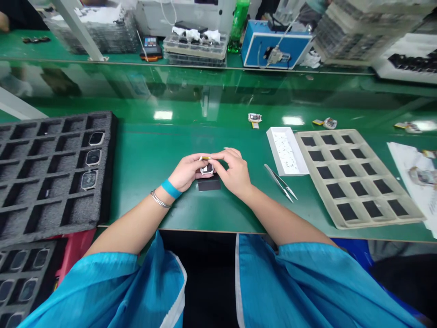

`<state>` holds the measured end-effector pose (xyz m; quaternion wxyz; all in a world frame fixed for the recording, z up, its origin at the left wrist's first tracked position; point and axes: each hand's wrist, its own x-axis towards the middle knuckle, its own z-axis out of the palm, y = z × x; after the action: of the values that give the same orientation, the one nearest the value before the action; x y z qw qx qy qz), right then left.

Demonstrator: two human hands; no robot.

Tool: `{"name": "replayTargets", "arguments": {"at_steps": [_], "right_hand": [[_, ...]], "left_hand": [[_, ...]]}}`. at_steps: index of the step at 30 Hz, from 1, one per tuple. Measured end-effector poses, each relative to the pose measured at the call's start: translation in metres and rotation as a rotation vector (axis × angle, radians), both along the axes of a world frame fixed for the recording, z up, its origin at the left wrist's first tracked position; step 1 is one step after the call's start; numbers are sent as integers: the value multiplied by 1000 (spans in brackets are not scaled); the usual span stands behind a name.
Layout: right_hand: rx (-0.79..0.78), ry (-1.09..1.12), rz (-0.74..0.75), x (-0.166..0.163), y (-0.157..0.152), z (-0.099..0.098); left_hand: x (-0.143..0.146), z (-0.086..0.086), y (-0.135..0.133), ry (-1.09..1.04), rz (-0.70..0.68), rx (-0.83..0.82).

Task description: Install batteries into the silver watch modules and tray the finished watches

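Both my hands are close together over the green mat. My left hand [186, 172] grips a small white-framed watch module [206, 169] from the left. My right hand [232, 172] pinches the same module from the right, and a thin yellow strip [205, 158] shows at its top edge. My fingers hide most of the module. Just below my hands, a black rectangular pad [209, 185] lies on the mat. Steel tweezers [280, 183] lie to the right of my right hand, out of its reach of touch.
To the left lies a black foam tray [51, 173] holding several watch cases. To the right are a white box [286, 151] and a beige tray [355, 177] with black pads. Small parts lie beyond them. Equipment stands on a far bench.
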<state>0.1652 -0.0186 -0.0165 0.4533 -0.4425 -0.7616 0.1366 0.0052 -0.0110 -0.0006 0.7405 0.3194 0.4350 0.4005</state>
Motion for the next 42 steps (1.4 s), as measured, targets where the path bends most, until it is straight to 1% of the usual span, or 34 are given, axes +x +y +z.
{"name": "replayTargets", "arguments": {"at_steps": [2,4,5,7,8,10,11,14,15,17,22,25,28,31,33,34,35,36,37,38,40,41,42], "right_hand": [[75,-111,33,0,1,-2],[105,-191,61,2,2,-3],[101,-206,69,3,3,-3],[58,-185,66,4,4,-3],[17,-147,64,5,5,-4],[-110,-2,88,6,7,-7],[-200,95,123,5,8,-9],[-504,371,288,3,10,-13],[-575,434,325,1,10,-13],[-629,514,342,-1,7,-10],[-573,576,282,-7,-4,1],[-521,590,266,-11,-4,-1],[-499,560,266,-13,0,-5],[-487,449,256,-6,15,1],[-444,294,189,7,38,11],[-411,185,127,16,54,16],[-377,56,49,24,73,20],[-340,-78,-39,34,93,23],[-297,-201,-126,43,114,25],[-260,-311,-208,52,133,24],[-254,-458,-376,66,165,17],[-256,-488,-432,71,177,13],[-242,-500,-442,74,185,8]], "left_hand": [[-3,3,2,-85,29,-75],[-6,6,4,-155,46,-139],[-6,7,4,-171,48,-147],[-7,7,4,-177,32,-108],[-7,6,4,-171,20,-70],[-7,3,3,-147,-3,9],[-6,2,2,-131,-11,42],[-6,-3,1,-71,-14,128],[-6,-3,0,-52,-9,157],[-5,-3,-2,-23,7,214],[-5,0,-5,2,16,310],[-5,0,-3,17,21,356],[-6,6,-1,18,35,344],[-17,20,-7,-25,89,297],[-34,31,-20,-71,141,290],[-46,36,-29,-73,170,303],[-60,39,-41,-39,209,333],[-75,41,-53,46,266,381],[-91,41,-67,188,349,440],[-107,40,-81,381,456,499],[-138,35,-105,854,689,567],[-152,31,-115,1083,781,559],[-165,28,-124,1276,838,523]]}}
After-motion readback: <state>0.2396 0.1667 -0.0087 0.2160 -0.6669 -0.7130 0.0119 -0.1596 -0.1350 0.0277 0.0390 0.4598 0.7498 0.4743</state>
